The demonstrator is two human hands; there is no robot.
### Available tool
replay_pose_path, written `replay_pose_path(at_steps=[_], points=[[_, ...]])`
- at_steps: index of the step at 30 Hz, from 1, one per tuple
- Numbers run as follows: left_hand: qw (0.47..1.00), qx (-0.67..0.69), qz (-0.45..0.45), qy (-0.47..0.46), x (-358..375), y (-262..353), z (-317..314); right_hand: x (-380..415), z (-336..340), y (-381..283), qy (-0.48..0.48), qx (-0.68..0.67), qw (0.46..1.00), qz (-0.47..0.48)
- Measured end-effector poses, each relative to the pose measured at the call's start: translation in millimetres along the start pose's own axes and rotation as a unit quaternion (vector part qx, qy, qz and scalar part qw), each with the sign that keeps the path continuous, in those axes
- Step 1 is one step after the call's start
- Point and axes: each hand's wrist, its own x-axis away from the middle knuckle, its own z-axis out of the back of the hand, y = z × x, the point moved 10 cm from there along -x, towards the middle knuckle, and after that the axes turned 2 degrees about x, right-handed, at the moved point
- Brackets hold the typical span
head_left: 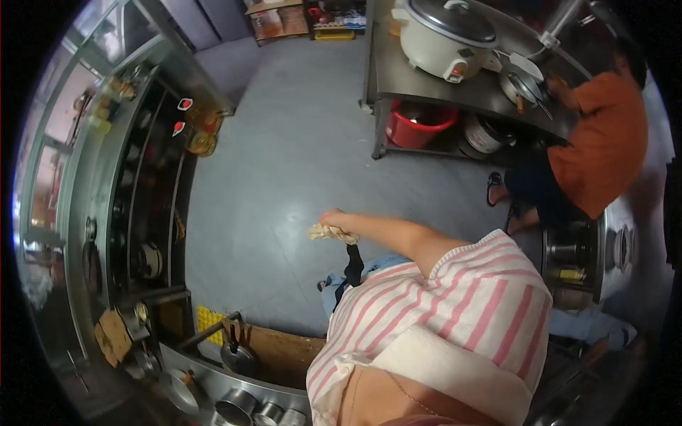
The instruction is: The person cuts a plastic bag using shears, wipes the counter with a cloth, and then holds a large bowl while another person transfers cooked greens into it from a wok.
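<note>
My right hand [332, 216] is closed on a crumpled beige cloth [334, 233], held out over the grey floor. The bare arm reaches across from a pink-and-white striped sleeve. A strip of black material [353, 266] hangs just under the cloth, close to light blue trousers [383, 263]. My left hand does not show in the picture.
At the upper right, a person in an orange top [604, 142] is at a steel table [398, 78] with a large rice cooker [444, 42]. A red tub [419, 124] sits beneath. Shelving [142, 142] lines the left; pots [236, 406] and a pan [238, 358] lie below.
</note>
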Motion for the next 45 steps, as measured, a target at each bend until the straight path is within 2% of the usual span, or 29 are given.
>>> replay_pose_path(at_steps=[3, 6, 8, 9, 11, 12, 14, 16, 17, 19, 20, 23, 24, 25, 27, 28, 29, 32, 34, 36, 37, 38, 39, 40, 41, 45], points=[[0.999, 0.001, 0.024, -0.023, -21, -1, 4, -9, -6, 8, 0.002, 0.0, 1.0, 0.004], [0.999, 0.008, 0.033, -0.03, -38, 0, 22, -15, -47, -5, -0.015, 0.058, 0.998, 0.01], [0.999, 0.023, 0.037, -0.029, -51, 7, 34, -39, -77, -19, -0.051, 0.18, 0.979, 0.083], [0.999, 0.028, 0.037, -0.024, -55, 11, 42, -41, -84, -31, -0.059, 0.195, 0.975, 0.085], [0.999, 0.025, 0.028, -0.012, -67, 10, 63, -37, -124, -50, -0.144, 0.236, 0.954, 0.117], [1.0, 0.004, 0.003, -0.013, -75, 8, 73, -41, -140, -57, -0.154, 0.239, 0.952, 0.116], [0.999, -0.017, -0.039, -0.019, -99, 0, 92, -59, -145, -63, -0.121, 0.192, 0.973, 0.039], [0.978, 0.201, 0.012, 0.057, -130, -30, 120, -78, -144, -70, -0.096, 0.153, 0.983, 0.034], [0.98, 0.196, 0.006, 0.044, -146, -25, 127, -87, -142, -77, -0.083, 0.121, 0.989, 0.032], [0.997, -0.051, 0.014, 0.059, -178, -9, 147, -88, -125, -98, -0.048, 0.118, 0.99, 0.058], [0.982, -0.178, 0.013, 0.062, -197, 3, 149, -86, -108, -105, -0.021, 0.121, 0.99, 0.076], [0.99, -0.138, 0.031, -0.023, -236, 58, 139, -102, -55, -103, 0.037, 0.067, 0.993, 0.095], [0.974, -0.131, 0.013, -0.184, -266, 74, 106, -97, -37, -108, 0.061, 0.047, 0.993, 0.094], [0.967, -0.147, 0.002, -0.21, -292, 84, 89, -90, -17, -114, 0.103, 0.109, 0.983, 0.104], [0.993, 0.022, 0.003, -0.119, -327, 116, 83, -83, 23, -114, 0.164, 0.16, 0.968, 0.101], [0.988, -0.048, -0.025, -0.144, -343, 137, 70, -83, 43, -104, 0.191, 0.052, 0.977, 0.074], [0.986, -0.059, -0.033, -0.154, -360, 158, 57, -88, 53, -95, 0.21, -0.061, 0.975, 0.052], [0.974, -0.158, -0.02, -0.162, -406, 201, 32, -108, 75, -99, 0.214, -0.04, 0.975, 0.034], [0.971, -0.108, -0.03, -0.209, -431, 226, 0, -129, 84, -114, 0.221, -0.073, 0.971, 0.05], [0.974, -0.094, -0.022, -0.204, -436, 252, -7, -143, 93, -128, 0.219, -0.099, 0.969, 0.056], [0.978, -0.074, -0.011, -0.197, -430, 264, -5, -148, 90, -160, 0.207, 0.142, 0.964, 0.087], [0.979, -0.103, 0.032, -0.176, -410, 287, 1, -153, 73, -184, 0.181, 0.376, 0.901, 0.118], [0.978, -0.109, 0.04, -0.17, -399, 307, 3, -152, 65, -193, 0.176, 0.374, 0.903, 0.117], [0.977, -0.117, 0.041, -0.174, -404, 311, 9, -152, 69, -193, 0.187, 0.172, 0.962, 0.097], [0.976, -0.121, 0.039, -0.177, -413, 310, 18, -154, 68, -191, 0.19, -0.038, 0.979, 0.071], [0.968, -0.156, 0.046, -0.193, -443, 299, 54, -177, 39, -195, 0.199, -0.132, 0.969, 0.07]])
